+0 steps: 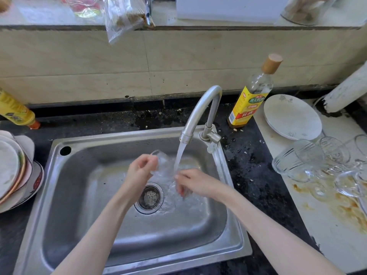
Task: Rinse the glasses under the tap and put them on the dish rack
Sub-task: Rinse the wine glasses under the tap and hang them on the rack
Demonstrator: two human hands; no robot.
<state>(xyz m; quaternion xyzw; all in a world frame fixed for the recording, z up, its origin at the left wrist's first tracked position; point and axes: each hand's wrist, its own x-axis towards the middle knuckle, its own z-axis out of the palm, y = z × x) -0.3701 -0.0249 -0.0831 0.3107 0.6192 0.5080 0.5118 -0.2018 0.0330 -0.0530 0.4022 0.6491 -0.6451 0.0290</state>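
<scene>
Over the stainless steel sink [65, 205], a clear drinking glass [161, 158] is held tilted in the left hand [140, 168], whose fingers are clamped on its rim, just left of the water stream from the curved metal tap [200, 108]. The right hand [195, 181] lies under the stream, right of the glass; it seems to curl around something clear, but splashing water blurs this. Right of the sink, more clear glasses [309, 161] lie on the tabletop [337, 235].
</scene>
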